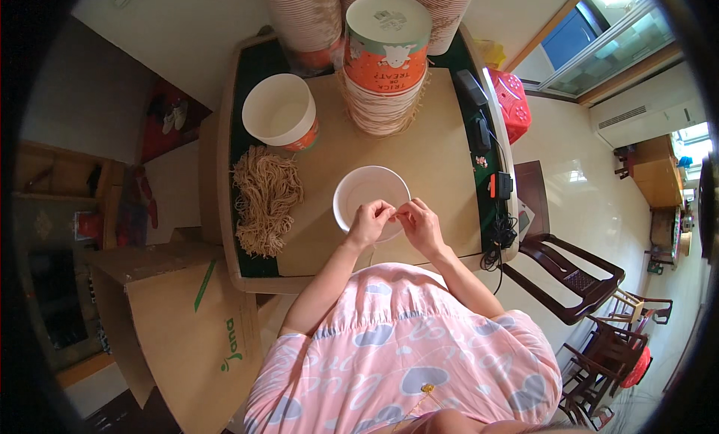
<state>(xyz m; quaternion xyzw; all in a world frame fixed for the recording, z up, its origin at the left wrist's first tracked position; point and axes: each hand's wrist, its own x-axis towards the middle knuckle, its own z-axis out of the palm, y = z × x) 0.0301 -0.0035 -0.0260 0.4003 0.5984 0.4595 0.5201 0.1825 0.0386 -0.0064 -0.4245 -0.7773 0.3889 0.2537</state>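
Both hands, left hand [368, 223] and right hand [421, 226], meet fingertip to fingertip over the near rim of the round white paper bowl [367, 194] on the tan worktop [434, 157], each grip pinched narrow on something too small to identify, with the pile of tan fibre strands [266, 198] lying left of the bowl, nearer the left hand.

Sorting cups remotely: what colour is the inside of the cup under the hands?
Plain white inside the cup, seen best in the head view.

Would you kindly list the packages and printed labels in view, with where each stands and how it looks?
Cup stack: table's far middle, round, orange printed band, white top.
Single cup: far left, white inside, orange base.
Cardboard box: left of the person, below the table, brown with green print.
Both hands meet over the white bowl.
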